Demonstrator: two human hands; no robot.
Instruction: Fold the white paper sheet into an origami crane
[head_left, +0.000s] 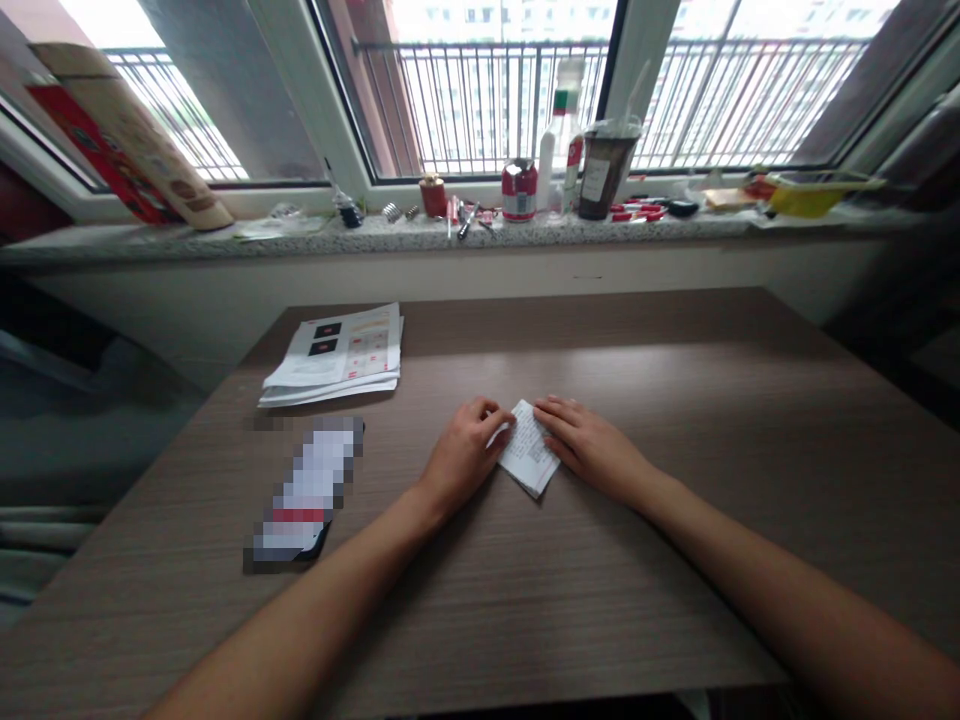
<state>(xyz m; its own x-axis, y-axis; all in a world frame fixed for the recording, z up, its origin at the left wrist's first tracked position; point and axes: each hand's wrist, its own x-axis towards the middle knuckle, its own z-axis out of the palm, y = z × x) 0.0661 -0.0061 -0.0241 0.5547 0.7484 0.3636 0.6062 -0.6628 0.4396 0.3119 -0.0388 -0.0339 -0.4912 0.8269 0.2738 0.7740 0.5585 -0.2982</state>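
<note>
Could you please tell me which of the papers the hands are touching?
The small folded paper; the stack of printed sheets lies untouched, farther left.

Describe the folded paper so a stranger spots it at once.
On the brown table, find the left hand and right hand. Between them lies the folded paper, small, white and printed; unlike the larger paper stack farther left, it has both hands on it.

The hands [466, 447] and slim, smooth forearms [322, 600] are bare.

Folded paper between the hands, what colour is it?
The folded paper is white with dark text, best seen in the head view.
</note>
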